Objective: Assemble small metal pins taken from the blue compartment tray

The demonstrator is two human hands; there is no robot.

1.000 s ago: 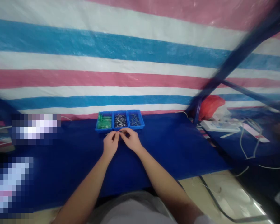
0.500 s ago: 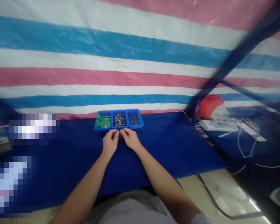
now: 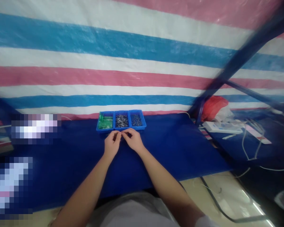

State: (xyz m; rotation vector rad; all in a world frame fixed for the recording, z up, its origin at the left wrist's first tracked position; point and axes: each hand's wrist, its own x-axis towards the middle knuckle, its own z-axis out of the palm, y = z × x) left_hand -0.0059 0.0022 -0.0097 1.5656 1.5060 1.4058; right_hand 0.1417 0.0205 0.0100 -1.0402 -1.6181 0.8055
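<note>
My left hand (image 3: pixel 113 143) and my right hand (image 3: pixel 133 138) meet fingertip to fingertip over the blue table (image 3: pixel 80 157). Both are pinched closed; whatever lies between the fingers is too small and hidden to name. Just beyond them stand three joined blue bins. The left bin (image 3: pixel 98 126) holds green and clear plastic pieces (image 3: pixel 106 122). Small dark metal parts (image 3: pixel 121 121) fill the middle bin (image 3: pixel 121 129). In the right bin (image 3: pixel 140 128) lie thin grey screw-like pieces (image 3: pixel 136 120).
A striped plastic sheet (image 3: pixel 109 75) hangs behind the table. At right, past a dark blue metal post (image 3: pixel 200 110), a second table carries a red bag (image 3: pixel 213 107), a white power strip (image 3: pixel 213 127) and loose cables (image 3: pixel 243 145). Pixelated patches cover areas at left.
The view has shifted slightly. My right hand's fingers have shifted a little inward and up against the left fingertips; the bins stay in place.
</note>
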